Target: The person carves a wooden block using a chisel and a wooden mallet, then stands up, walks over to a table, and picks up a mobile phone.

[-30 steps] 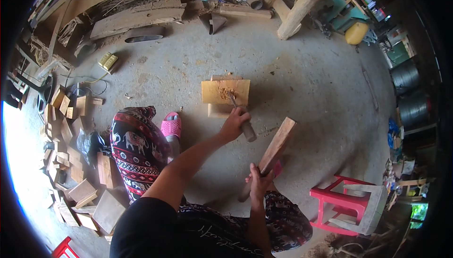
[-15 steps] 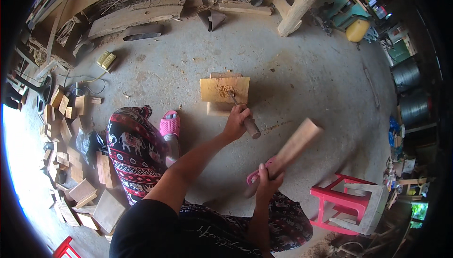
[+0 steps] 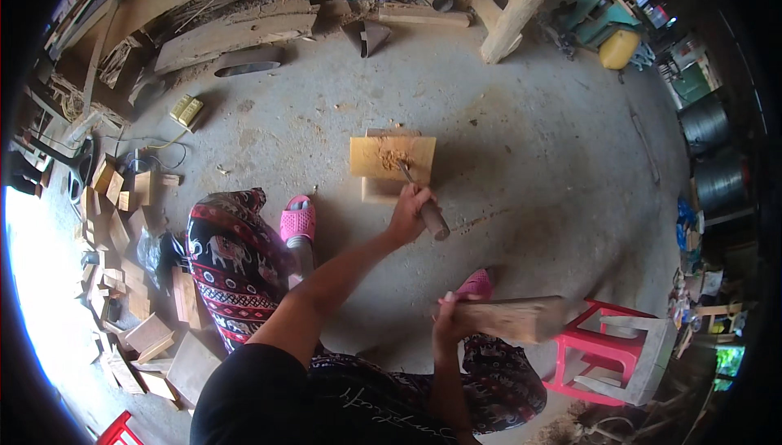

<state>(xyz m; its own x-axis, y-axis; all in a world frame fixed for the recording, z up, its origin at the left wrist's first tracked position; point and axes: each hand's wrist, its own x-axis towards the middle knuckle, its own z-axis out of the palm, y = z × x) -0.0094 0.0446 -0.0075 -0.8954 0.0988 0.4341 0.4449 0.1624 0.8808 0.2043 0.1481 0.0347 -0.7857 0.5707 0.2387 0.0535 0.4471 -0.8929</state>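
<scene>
My left hand (image 3: 414, 209) grips the round wooden handle of a chisel (image 3: 433, 220). Its metal blade rests among wood shavings (image 3: 393, 157) on a yellowish wooden workpiece (image 3: 366, 152), which sits on a paler wooden block (image 3: 378, 191) on the floor. My right hand (image 3: 448, 321) is closed on a long rough piece of wood (image 3: 513, 319), held low and pointing right over a red stool. My feet in pink slippers (image 3: 297, 221) are either side of my hands.
The red stool (image 3: 570, 347) stands at lower right. Wood offcuts (image 3: 147, 335) are piled at left near a power strip (image 3: 186, 109) with cords. Planks (image 3: 228, 34) and a log post (image 3: 521, 5) line the back. Metal drums (image 3: 707, 127) and a yellow jug (image 3: 619, 50) are at right.
The long piece of wood in my right hand has swung from pointing up and forward to lying nearly sideways toward the right. My left hand and the chisel have stayed at the workpiece.
</scene>
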